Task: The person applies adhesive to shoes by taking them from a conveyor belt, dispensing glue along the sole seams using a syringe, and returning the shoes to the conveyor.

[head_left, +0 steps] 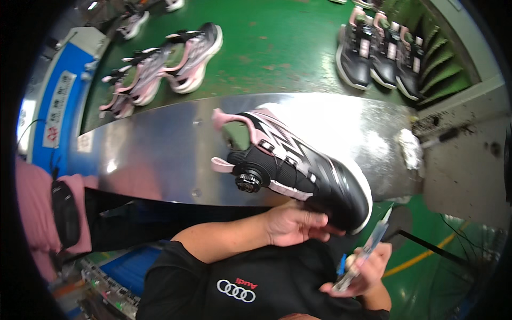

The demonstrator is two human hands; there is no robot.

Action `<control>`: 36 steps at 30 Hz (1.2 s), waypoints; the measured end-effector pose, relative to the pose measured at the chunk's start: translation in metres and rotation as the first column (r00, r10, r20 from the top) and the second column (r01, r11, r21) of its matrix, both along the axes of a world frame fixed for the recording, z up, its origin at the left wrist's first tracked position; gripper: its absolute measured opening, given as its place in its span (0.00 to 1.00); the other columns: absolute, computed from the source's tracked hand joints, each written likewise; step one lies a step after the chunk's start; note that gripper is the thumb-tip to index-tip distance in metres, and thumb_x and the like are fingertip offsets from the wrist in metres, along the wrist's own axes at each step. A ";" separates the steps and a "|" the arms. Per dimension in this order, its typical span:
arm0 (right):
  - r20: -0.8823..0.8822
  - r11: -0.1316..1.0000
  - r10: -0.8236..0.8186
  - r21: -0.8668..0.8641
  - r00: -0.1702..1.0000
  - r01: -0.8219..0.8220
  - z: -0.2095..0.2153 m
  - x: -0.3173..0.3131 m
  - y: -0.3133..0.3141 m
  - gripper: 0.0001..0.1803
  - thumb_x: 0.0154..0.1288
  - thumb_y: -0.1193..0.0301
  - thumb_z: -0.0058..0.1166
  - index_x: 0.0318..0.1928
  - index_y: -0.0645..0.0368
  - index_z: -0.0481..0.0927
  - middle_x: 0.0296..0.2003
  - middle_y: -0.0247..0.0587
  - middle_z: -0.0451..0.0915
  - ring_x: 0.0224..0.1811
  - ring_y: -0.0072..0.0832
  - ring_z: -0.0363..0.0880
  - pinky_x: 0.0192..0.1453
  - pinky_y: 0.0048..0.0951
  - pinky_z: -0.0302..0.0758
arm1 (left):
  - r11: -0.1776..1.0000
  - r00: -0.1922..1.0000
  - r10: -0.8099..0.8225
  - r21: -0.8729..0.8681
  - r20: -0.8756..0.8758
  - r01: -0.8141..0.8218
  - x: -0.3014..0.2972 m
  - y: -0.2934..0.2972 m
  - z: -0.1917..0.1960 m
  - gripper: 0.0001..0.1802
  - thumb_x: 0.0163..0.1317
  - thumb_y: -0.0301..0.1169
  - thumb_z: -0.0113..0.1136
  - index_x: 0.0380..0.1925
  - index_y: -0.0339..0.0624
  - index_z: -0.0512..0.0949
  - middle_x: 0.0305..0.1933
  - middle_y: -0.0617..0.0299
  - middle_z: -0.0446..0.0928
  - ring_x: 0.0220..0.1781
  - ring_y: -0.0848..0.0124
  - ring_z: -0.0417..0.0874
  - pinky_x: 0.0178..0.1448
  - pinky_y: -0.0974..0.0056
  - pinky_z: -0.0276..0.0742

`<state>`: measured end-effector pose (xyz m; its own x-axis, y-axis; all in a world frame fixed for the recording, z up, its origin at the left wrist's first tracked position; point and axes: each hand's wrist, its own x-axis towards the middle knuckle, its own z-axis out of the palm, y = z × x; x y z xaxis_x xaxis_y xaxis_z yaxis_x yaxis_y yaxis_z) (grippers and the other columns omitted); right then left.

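A black, pink and white sneaker with a round dial on its tongue lies tilted over the metal bench, its toe pointing to the lower right. My left hand grips it from below near the toe; the thumb shows, and the sneaker partly hides the other fingers. Off to the right of the toe, my right hand is closed round a syringe-like dispenser with a clear bluish barrel and a thin tapered tip. That tip points up and away from me, apart from the sneaker. Small blue and metallic parts show by the right palm.
The metal bench curves across in front of me. Beyond it, a green surface carries several sneakers at left and black sneakers at right. A person in pink is close on the left. A grey machine housing stands right.
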<state>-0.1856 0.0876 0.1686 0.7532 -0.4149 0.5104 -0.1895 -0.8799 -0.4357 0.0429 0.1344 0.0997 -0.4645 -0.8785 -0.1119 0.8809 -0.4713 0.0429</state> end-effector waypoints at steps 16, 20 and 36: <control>0.118 0.984 -0.160 0.104 0.980 0.148 -0.060 0.072 -0.100 0.38 0.35 0.57 0.72 0.49 0.57 0.72 0.34 0.39 0.75 0.33 0.38 0.66 0.41 0.35 0.66 | 0.884 0.456 0.375 -0.163 0.807 -0.439 0.129 0.033 0.039 0.35 0.49 0.31 0.65 0.56 0.29 0.63 0.51 0.50 0.75 0.51 0.62 0.79 0.57 0.60 0.75; 0.085 0.980 -0.186 0.086 0.979 0.179 -0.058 0.069 -0.097 0.37 0.37 0.54 0.71 0.48 0.57 0.72 0.32 0.39 0.75 0.32 0.38 0.66 0.40 0.34 0.67 | 0.911 0.335 0.342 -0.223 0.878 -0.346 0.172 -0.089 0.041 0.20 0.60 0.28 0.56 0.51 0.32 0.68 0.47 0.52 0.77 0.43 0.64 0.82 0.51 0.60 0.79; 0.132 0.976 -0.188 0.134 0.973 0.171 -0.072 0.066 -0.100 0.40 0.39 0.48 0.69 0.50 0.58 0.71 0.33 0.39 0.73 0.32 0.37 0.67 0.39 0.35 0.67 | 0.937 -0.003 0.303 -0.299 0.953 -0.181 0.192 -0.126 0.026 0.18 0.63 0.36 0.56 0.49 0.36 0.73 0.42 0.58 0.77 0.44 0.68 0.81 0.49 0.67 0.76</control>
